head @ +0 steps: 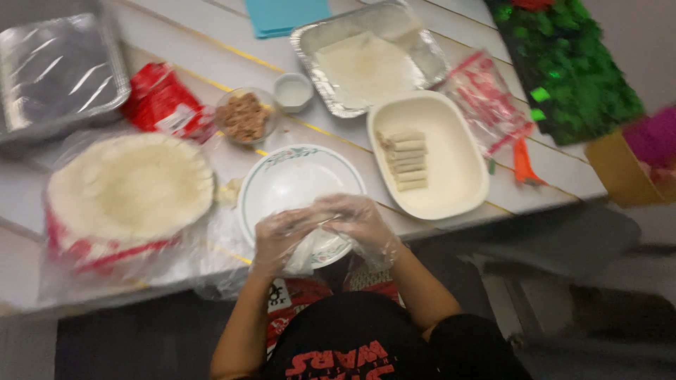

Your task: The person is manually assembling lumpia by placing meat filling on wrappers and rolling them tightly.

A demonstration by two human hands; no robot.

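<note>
Plastic-gloved hands meet over a white plate point(296, 176).
Left hand point(282, 236) and right hand point(359, 222) touch at the plate's near rim, fingers curled together on something blurred and hidden by the gloves. Beyond the plate, an oval dish point(451, 190) holds rolled wrappers point(403, 160); beside it, stacked round wrappers point(130, 186).
</note>
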